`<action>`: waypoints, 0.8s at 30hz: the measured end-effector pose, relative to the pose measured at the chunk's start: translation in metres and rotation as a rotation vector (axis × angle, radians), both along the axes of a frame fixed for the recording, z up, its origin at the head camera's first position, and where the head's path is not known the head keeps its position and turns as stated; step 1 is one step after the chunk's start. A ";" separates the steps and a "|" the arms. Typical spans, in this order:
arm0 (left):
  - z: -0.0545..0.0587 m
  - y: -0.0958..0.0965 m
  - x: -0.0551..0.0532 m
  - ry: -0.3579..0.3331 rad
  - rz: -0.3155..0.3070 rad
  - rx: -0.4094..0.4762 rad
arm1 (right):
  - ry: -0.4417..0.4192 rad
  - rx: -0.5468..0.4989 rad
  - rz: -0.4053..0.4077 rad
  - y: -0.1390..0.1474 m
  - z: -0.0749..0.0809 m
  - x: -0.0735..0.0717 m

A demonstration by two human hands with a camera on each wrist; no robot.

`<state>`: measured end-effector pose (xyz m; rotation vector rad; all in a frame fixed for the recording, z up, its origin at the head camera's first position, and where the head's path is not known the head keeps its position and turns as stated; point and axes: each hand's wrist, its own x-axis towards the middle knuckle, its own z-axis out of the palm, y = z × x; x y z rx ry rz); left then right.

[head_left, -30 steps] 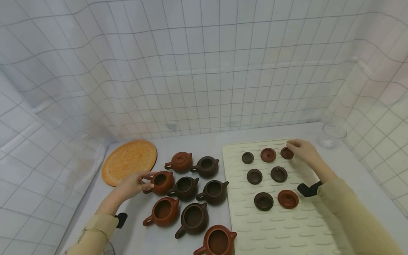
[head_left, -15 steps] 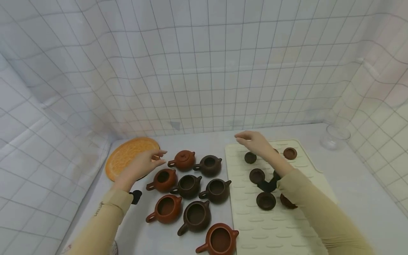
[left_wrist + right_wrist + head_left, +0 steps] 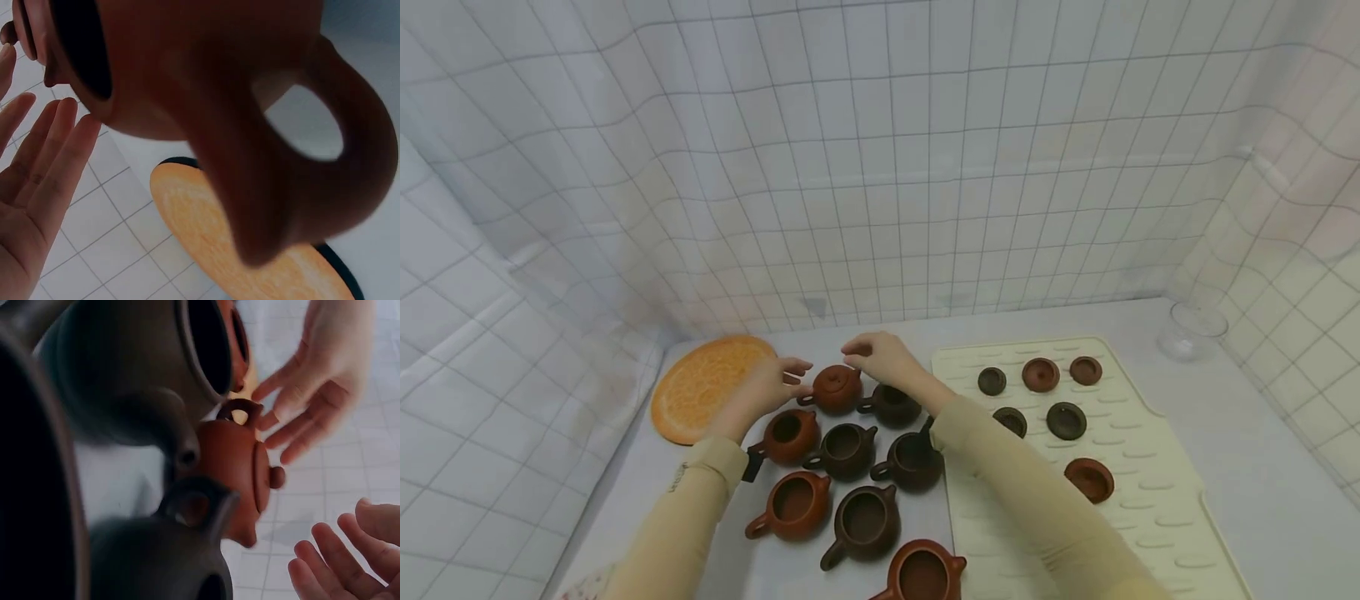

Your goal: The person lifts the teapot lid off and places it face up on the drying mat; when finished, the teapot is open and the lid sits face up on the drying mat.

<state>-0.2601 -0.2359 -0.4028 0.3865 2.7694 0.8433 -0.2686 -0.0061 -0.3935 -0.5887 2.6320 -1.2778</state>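
My left hand [image 3: 767, 387] is at the handle side of a small red clay teapot [image 3: 837, 390] that has its lid on. Its fingers are loosely spread by the handle; whether they touch it I cannot tell. Over the spout side hovers my right hand [image 3: 883, 358], fingers loosely bent and holding nothing. The right wrist view shows both the left hand [image 3: 319, 394] and the right hand [image 3: 350, 562] around the lidded teapot [image 3: 228, 465]. In the left wrist view an open red teapot [image 3: 150, 69] fills the foreground, partly blocking the view beyond the left hand [image 3: 37, 175].
Several lidless teapots, red and dark brown, crowd in front, such as a dark one [image 3: 861, 523]. On the right, a cream mat [image 3: 1157, 500] bears several lids, including a red lid [image 3: 1041, 375]. An orange round mat [image 3: 700, 392] lies left; a clear glass [image 3: 1191, 332] stands far right.
My right hand has left the small red lid on the mat and swung left to the lidded teapot. My left hand has moved from the open red teapot up beside it.
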 end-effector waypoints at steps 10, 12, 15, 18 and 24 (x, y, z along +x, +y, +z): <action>-0.010 0.012 -0.004 -0.064 0.008 -0.026 | -0.010 0.101 -0.013 -0.036 -0.012 0.001; -0.011 0.013 -0.005 -0.071 0.009 -0.018 | 0.000 0.131 -0.020 -0.039 -0.012 0.001; -0.012 0.013 -0.006 -0.063 0.010 -0.018 | 0.030 0.178 -0.019 -0.043 -0.012 0.000; -0.015 0.011 -0.006 -0.054 0.011 -0.010 | 0.054 0.222 -0.013 -0.046 -0.013 0.000; -0.015 0.008 -0.008 -0.036 0.009 -0.018 | 0.059 0.278 -0.041 -0.049 -0.013 -0.001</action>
